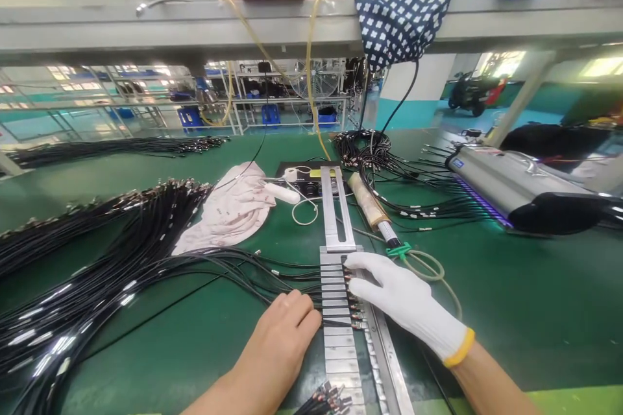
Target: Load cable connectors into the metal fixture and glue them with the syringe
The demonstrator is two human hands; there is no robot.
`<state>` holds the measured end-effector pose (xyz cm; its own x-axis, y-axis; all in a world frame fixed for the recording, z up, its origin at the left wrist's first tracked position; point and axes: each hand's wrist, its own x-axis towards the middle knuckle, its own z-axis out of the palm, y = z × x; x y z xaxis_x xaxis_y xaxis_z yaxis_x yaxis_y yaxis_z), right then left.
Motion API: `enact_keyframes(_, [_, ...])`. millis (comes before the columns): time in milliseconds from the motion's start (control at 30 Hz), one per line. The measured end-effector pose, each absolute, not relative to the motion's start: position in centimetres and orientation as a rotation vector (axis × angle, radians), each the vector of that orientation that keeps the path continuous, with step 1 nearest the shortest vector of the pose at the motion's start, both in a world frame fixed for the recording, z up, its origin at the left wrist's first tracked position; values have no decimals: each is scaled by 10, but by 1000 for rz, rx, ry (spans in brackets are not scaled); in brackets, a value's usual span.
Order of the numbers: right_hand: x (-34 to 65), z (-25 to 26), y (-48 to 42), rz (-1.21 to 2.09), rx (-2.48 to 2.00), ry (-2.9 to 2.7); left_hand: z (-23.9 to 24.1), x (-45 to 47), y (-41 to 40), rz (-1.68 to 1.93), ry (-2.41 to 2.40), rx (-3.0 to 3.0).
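My left hand [287, 327] is bare, its fingers curled round a black cable [335, 323] at the left edge of a slotted metal fixture [339, 343]. My right hand [413, 301] wears a white glove with a yellow cuff. Its thumb and forefinger are stretched out and apart, touching the cable ends along the fixture's right side. Several black cables [292, 275] lie across the slots, their metal tips pointing right. At the near end of the fixture sits a bunch of short cable ends [328, 399]. My left fingertips are partly hidden.
Thick bundles of black cable [146, 227] cover the left of the green table [535, 292]. A pinkish cloth [238, 207], a black control box [304, 175] and a tape-wrapped handle tool [372, 207] lie beyond the fixture. A grey lamp unit [506, 181] glows purple at right. A shelf [170, 26] spans overhead.
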<state>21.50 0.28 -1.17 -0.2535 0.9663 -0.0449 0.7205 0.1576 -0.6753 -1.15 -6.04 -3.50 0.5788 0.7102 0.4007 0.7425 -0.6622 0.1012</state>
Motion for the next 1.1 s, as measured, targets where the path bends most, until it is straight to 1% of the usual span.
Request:
enact_keyframes(233, [213, -9, 3, 811, -1596, -2043, -36, -8, -61, -632, -1204, -2757])
enact_keyframes(400, [215, -11, 3, 798, -1580, -2040, -39, -7, -60, -637, -1285, -2791])
enact_keyframes(500, [218, -9, 2, 807, -1565, -2077, -41, -6, -59, -736, -1399, -2859])
enact_keyframes(667, [216, 0, -4, 793, -1659, -2191, -39, -4, -56, -891, -1523, -2952])
enact_keyframes(967, [200, -12, -9, 598, -1726, -2388, -41, -3, -57, -844, -1490, -2944])
enact_keyframes(1100, [201, -14, -11, 568, -1710, -2371, -41, -1, -60, -702, -1472, -2902])
